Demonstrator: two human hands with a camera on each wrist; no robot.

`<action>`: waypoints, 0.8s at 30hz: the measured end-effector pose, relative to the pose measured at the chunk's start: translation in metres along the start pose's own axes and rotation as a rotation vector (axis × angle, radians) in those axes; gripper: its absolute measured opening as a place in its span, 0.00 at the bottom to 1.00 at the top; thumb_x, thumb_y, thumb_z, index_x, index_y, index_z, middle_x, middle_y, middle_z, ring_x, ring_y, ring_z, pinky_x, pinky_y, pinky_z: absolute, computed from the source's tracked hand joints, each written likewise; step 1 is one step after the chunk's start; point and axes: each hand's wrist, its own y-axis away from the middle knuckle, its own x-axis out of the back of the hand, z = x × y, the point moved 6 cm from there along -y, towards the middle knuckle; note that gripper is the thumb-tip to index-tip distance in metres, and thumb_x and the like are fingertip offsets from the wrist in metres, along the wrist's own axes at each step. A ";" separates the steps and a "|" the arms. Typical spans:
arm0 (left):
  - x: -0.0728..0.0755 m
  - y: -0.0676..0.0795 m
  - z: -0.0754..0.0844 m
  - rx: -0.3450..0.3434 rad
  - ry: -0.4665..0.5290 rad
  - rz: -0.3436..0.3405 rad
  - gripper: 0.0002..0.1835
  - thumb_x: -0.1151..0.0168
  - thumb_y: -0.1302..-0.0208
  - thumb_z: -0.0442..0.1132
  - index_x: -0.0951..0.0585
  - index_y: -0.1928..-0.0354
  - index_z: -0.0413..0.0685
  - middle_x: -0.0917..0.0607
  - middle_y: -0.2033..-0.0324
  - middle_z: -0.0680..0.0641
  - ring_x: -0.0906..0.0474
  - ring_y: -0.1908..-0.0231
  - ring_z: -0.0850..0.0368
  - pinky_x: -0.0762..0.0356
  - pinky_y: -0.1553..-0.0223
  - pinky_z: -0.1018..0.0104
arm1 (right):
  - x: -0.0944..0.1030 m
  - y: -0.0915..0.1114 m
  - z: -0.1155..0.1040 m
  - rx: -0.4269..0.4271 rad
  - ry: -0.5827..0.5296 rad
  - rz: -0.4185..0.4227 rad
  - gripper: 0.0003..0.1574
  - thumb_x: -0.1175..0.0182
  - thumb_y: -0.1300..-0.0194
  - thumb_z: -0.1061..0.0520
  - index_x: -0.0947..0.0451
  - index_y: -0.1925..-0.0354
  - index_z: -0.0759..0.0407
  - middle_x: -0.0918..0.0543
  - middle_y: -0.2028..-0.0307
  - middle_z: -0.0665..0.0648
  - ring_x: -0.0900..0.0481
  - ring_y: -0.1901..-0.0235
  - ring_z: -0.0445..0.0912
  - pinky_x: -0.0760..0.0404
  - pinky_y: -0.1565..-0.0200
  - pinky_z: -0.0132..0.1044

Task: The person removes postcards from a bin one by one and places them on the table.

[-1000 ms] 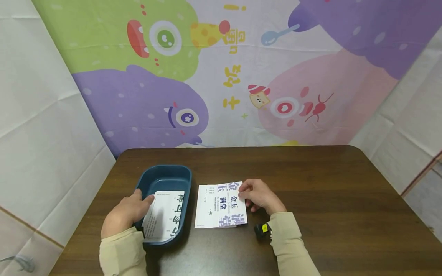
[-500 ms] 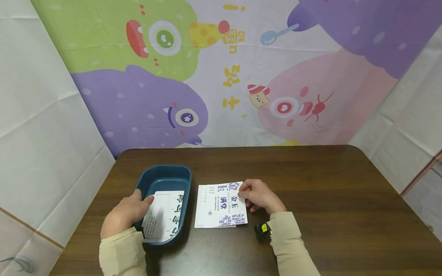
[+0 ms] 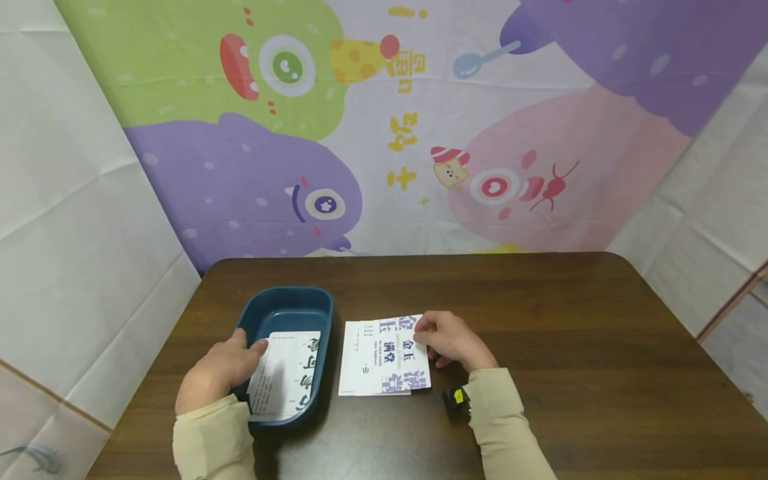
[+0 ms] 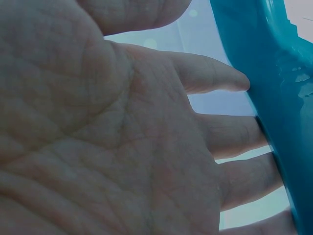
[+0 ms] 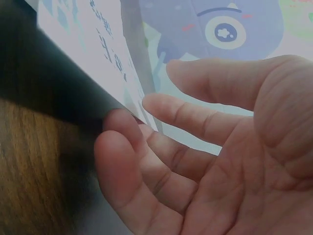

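In the head view a dark blue basin (image 3: 327, 300) stands on the table's left side. A white card (image 3: 282, 377) with dark green characters leans inside it. My left hand (image 3: 222, 363) rests at the basin's left rim, thumb over the card; in the left wrist view, straight fingers (image 4: 210, 73) meet the blue wall. To the right lie overlapping white cards, the top card (image 3: 387, 347) printed with purple characters. My right hand (image 3: 453, 340) holds that card's right edge by its fingertips. The right wrist view shows the card (image 5: 93, 54) tilted, its edge among the fingertips (image 5: 117, 156).
The brown wooden table (image 3: 600, 360) extends right and behind the cards. At my right wrist is a small black device (image 3: 456, 403) with a yellow patch. Behind hangs a cartoon-printed cloth (image 3: 384, 227), with white sheets (image 3: 90, 187) at the sides.
The purple-printed card's right side has shifted very slightly upward in the right hand's fingers. The left hand and the basin stay where they were.
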 end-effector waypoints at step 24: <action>0.000 0.001 -0.001 0.009 0.013 0.002 0.46 0.61 0.21 0.58 0.60 0.24 0.23 0.51 0.28 0.18 0.49 0.29 0.17 0.39 0.36 0.24 | -0.002 0.001 -0.004 0.015 0.111 0.014 0.11 0.36 0.32 0.59 0.15 0.52 0.56 0.14 0.58 0.56 0.21 0.72 0.49 0.17 0.75 0.39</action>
